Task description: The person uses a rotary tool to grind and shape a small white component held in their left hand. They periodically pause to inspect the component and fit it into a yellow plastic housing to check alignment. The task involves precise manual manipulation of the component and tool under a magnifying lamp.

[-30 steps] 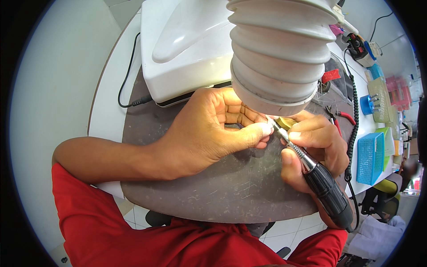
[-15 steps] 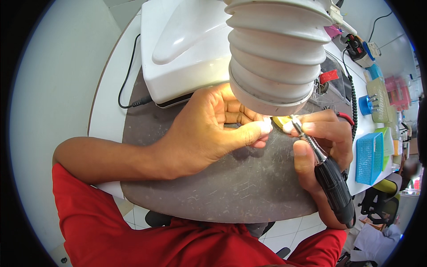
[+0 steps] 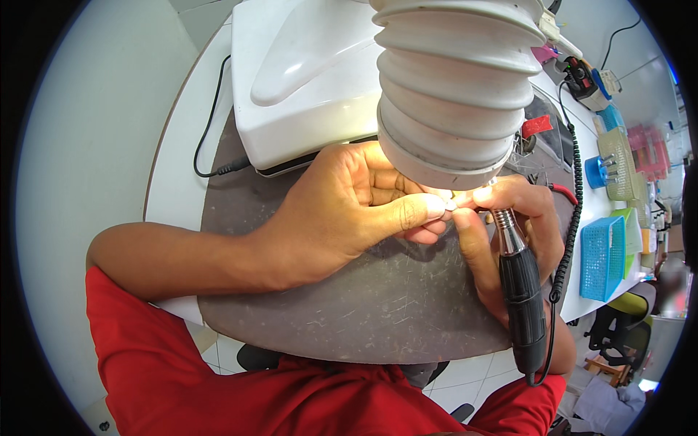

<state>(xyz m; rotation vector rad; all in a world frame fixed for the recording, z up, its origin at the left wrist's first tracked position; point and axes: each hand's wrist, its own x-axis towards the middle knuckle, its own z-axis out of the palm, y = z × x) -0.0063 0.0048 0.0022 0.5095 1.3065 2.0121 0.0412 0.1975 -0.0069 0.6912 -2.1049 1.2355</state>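
My left hand is closed in a pinch beneath the white hose. At its thumb and fingertips is a small whitish piece, too small to name. My right hand holds a black and silver rotary handpiece, its metal end up and its cord leaving the lower end. The right thumb and index finger come up to the same whitish piece, so the two hands' fingertips meet there. The tip of the handpiece is hidden behind the right fingers. Both hands are just above the grey, scratched work surface.
A ribbed white hose hangs close over my hands. Behind my left hand stands a glossy white machine. A coiled black cord runs down the right side, near a blue basket and a blue holder with small tools.
My right hand has moved left, bringing its fingertips to the left ones. The handpiece has swung more upright, and its tip is now hidden. The left hand has barely shifted.
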